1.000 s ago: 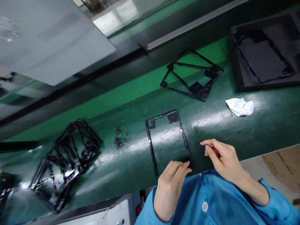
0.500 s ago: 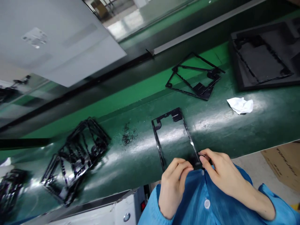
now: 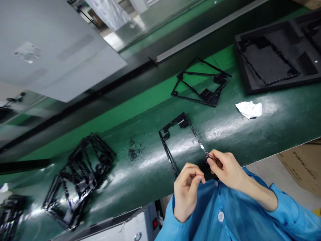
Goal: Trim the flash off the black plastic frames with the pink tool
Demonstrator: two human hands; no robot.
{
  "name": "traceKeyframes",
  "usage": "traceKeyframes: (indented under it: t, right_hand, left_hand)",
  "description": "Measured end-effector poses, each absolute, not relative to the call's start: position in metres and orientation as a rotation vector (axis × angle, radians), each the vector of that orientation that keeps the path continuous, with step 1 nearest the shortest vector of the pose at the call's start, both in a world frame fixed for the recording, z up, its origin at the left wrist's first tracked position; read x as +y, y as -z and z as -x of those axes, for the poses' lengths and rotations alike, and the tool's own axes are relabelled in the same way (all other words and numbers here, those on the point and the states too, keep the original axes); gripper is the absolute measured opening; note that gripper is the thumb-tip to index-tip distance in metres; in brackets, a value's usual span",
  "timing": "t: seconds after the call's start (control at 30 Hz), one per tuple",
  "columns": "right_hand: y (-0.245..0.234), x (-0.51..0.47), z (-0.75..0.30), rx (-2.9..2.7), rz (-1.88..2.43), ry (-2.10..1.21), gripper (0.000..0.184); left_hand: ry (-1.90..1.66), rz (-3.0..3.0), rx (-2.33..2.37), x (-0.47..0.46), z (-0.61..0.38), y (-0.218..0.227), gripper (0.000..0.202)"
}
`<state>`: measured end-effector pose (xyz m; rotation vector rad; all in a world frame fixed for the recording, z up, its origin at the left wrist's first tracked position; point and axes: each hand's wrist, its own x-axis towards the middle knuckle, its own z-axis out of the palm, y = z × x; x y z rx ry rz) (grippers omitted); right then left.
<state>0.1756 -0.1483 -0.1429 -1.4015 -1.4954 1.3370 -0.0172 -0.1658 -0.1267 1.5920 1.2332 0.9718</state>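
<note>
Crumpled white paper (image 3: pixel 249 109) lies on the green bench (image 3: pixel 273 130). The black frame (image 3: pixel 182 121) is L of the paper & nearer the person, its dark corner pad at the far end. R hand (image 3: pixel 227 169), a bit L of the paper & nearer the person, has thumb & fingertips pinched on the frame's R rail. L hand (image 3: pixel 187 190) is farther L of the paper, by the frame's near end; fingers curl in, thumb close to forefinger (can't tell if anything's btwn them). Overlapping frames (image 3: pixel 209 95) sit L of the paper & slightly beyond it. Dark tray (image 3: pixel 242 72) is beyond the paper, mostly to its R, w/ at least one frame inside. Black specks (image 3: pixel 134 150) are well L of the paper; pile of frames (image 3: pixel 86 170) farther L again. Cardboard box (image 3: pixel 301 164): R of the paper, nearer the person, past the bench edge.
</note>
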Motion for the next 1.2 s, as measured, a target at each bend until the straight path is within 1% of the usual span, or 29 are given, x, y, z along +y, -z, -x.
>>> traceKeyframes:
  t: [0.17,0.33,0.47,0.5,0.63,0.77,0.87,1.0,1.1,1.2]
  right_hand:
    - [0.146,-0.146,-0.181,-1.539,1.361,-1.25,0.02]
    - [0.148,-0.148,-0.182,-1.536,1.348,-1.201,0.023]
    - [0.149,-0.148,-0.183,-1.52,1.344,-1.204,0.024]
    - [0.149,-0.148,-0.183,-1.512,1.345,-1.213,0.023]
    - [0.148,-0.148,-0.185,-1.473,1.336,-1.29,0.022]
    - [0.15,-0.149,-0.188,-1.409,1.336,-1.329,0.03]
    - [0.154,-0.15,-0.19,-1.353,1.321,-1.331,0.036]
    - [0.161,-0.152,-0.191,-1.302,1.303,-1.298,0.037]
    - [0.163,-0.153,-0.19,-1.313,1.306,-1.267,0.036]
    - [0.161,-0.152,-0.189,-1.307,1.305,-1.262,0.037]
  left_hand:
    - [-0.797,-1.705,1.256,-0.158,0.037,0.108,0.019]
    - [-0.604,-2.009,1.339,-0.164,0.051,0.1,0.018]
    - [-0.382,-2.215,1.346,-0.171,0.051,0.099,0.033]
    - [-0.37,-2.22,1.335,-0.172,0.05,0.099,0.033]
    - [-0.574,-2.099,1.4,-0.165,0.055,0.099,0.026]
    - [-0.74,-1.976,1.669,-0.144,0.085,0.105,0.025]
    - [-0.834,-1.875,1.923,-0.12,0.124,0.119,0.034]
    - [-0.896,-1.792,2.17,-0.081,0.176,0.138,0.046]
    - [-0.859,-1.849,2.227,-0.059,0.197,0.137,0.039]
    - [-0.887,-1.963,2.201,-0.061,0.187,0.125,0.032]
